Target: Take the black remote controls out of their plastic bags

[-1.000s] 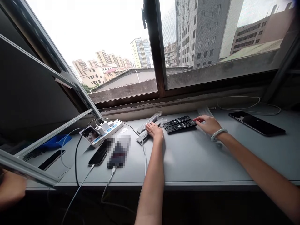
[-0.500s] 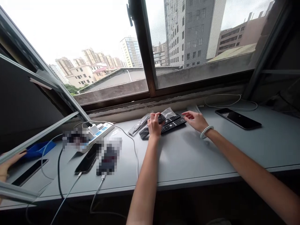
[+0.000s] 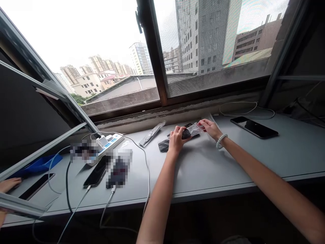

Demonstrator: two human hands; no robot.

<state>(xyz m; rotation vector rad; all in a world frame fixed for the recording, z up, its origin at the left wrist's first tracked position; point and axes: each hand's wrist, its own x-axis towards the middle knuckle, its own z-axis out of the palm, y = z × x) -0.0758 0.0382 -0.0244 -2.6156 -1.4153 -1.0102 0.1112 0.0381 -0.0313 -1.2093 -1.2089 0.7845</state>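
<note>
My left hand (image 3: 175, 140) is closed around a dark remote control (image 3: 164, 145) in a clear plastic bag, its near end sticking out left of the palm. The loose end of that plastic bag (image 3: 195, 129) stretches right to my right hand (image 3: 210, 128), whose fingers pinch it. Behind the bag, mostly covered, lie black remote controls (image 3: 188, 125) on the desk. Further left rests another plastic-wrapped remote (image 3: 152, 133), apart from both hands. A beaded bracelet (image 3: 221, 141) circles my right wrist.
On the grey desk (image 3: 210, 169), a black phone (image 3: 254, 127) lies to the right. A power strip (image 3: 110, 144), a charging phone (image 3: 95, 175) and cables occupy the left. Behind a metal frame, another person's hand (image 3: 10, 184) is near a blue tray (image 3: 42, 164). A window stands behind.
My left hand has moved right with the bagged remote, away from the other wrapped one. My right hand, earlier empty, now pinches the bag's loose end.
</note>
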